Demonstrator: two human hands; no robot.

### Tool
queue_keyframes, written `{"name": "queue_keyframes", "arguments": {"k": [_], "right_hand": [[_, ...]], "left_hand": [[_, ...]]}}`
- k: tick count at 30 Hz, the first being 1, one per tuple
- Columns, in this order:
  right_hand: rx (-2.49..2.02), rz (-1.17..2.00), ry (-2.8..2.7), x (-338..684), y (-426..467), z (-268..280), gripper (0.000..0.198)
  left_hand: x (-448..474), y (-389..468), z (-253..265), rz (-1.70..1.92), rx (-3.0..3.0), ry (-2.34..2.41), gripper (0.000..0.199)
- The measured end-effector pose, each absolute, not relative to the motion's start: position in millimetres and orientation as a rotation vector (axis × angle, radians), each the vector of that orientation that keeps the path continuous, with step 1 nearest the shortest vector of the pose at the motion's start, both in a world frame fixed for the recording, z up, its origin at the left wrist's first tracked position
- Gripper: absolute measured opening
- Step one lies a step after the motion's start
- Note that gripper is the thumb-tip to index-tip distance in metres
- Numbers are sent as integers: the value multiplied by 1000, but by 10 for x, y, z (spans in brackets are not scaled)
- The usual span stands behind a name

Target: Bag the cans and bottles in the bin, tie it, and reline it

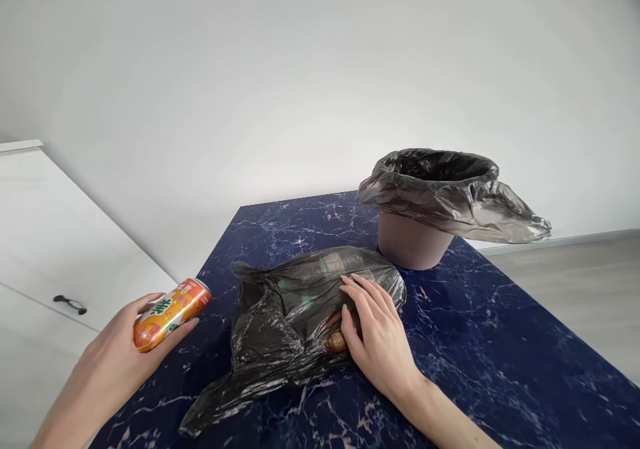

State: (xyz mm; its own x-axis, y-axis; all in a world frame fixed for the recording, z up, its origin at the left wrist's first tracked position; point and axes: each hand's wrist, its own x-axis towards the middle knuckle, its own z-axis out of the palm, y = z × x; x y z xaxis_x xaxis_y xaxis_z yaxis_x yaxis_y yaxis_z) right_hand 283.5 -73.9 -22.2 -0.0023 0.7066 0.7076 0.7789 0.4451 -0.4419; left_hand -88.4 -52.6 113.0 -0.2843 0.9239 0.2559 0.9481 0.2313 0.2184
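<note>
My left hand [117,339] is wrapped round an orange drink can [173,312] with green and white lettering, tilted above the left edge of the table. A black plastic bag [280,329] lies on its side in front of me, and shapes show dimly through its thin film. My right hand [377,329] rests on the bag's right part with fingers stretched out. Near its thumb, something brownish [336,342] shows at the bag; I cannot tell what it is.
Behind the bag to the right stands a pinkish bin [415,239] lined with a black bag [435,192] folded over its rim. The dark blue marbled tabletop [480,342] reaches toward a white wall [300,89]. A white cabinet [65,235] stands at left.
</note>
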Motion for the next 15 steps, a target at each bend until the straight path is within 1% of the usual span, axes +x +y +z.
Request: {"name": "queue_keyframes", "arguments": {"k": [2,3,7,9,12,13,15], "right_hand": [[-1285,-87,-1726,2835,-739,-221,33],[-1283,-83,-1724,2835,-739,-221,33],[-1271,-76,-1712,2833,-740,-215,34],[-1274,-72,-1711,2832,-740,-213,34],[-1289,-77,-1720,2832,-738,-213,32],[-1293,-83,-1726,2832,-737,-213,32],[-1290,-97,-1733,2833,-734,-211,31]], "left_hand": [[-892,-536,1088,-540,-1813,-2496,79],[-887,-546,1061,-612,-1824,-2538,81],[-794,-596,925,-1102,-1945,-2589,89],[-731,-611,863,-1231,-1957,-2573,89],[-696,-600,818,-1253,-1903,-2502,86],[-711,-589,817,-1210,-1863,-2489,84],[-777,-563,829,-1009,-1791,-2519,80]]}}
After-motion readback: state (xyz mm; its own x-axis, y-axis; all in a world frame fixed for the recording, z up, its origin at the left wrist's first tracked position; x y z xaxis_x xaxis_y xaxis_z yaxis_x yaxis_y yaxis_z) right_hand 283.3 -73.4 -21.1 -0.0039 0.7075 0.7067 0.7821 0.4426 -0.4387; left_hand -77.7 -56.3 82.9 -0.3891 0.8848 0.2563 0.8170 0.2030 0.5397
